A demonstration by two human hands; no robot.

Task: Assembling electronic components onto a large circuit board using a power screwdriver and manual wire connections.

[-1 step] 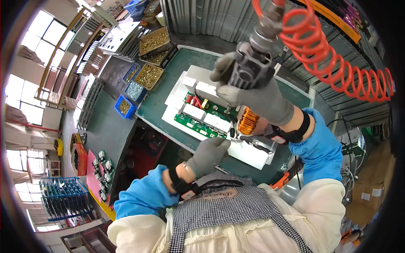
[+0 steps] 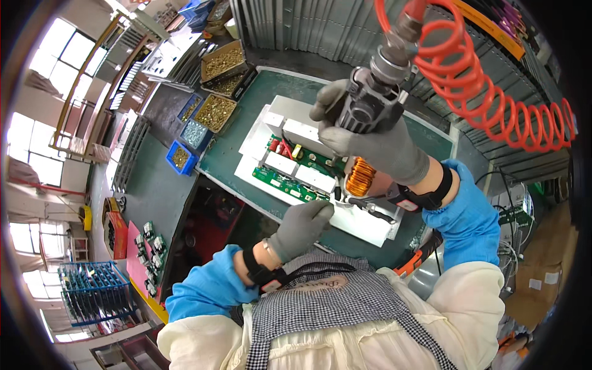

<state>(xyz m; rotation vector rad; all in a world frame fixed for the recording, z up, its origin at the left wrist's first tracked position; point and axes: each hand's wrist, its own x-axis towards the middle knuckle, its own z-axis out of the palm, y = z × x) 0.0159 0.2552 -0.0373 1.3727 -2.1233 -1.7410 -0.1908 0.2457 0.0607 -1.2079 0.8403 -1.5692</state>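
My right hand [image 2: 385,145], in a grey glove, is wrapped round a dark air screwdriver [image 2: 364,102] held upright over the work. Its tip is hidden behind the hand. Below it lies a white metal chassis [image 2: 357,227] carrying a green circuit board [image 2: 277,180] with white blocks and red parts. A copper-wound coil [image 2: 360,177] sits beside my right wrist. Black cable leads [image 2: 369,208] run across the chassis near the coil. My left hand [image 2: 303,229], also gloved, is closed at the chassis's near edge. Whatever its fingers pinch is hidden.
A red coiled air hose [image 2: 475,92] hangs from the upper right to the screwdriver. Bins of brass-coloured fasteners [image 2: 216,112] and blue bins [image 2: 181,158] stand left of the green mat [image 2: 231,145]. An orange-and-black tool [image 2: 419,256] lies at the near right.
The screwdriver and my right hand have shifted slightly to the right. My left hand has moved a little to the left and nearer to me, its fingers still closed.
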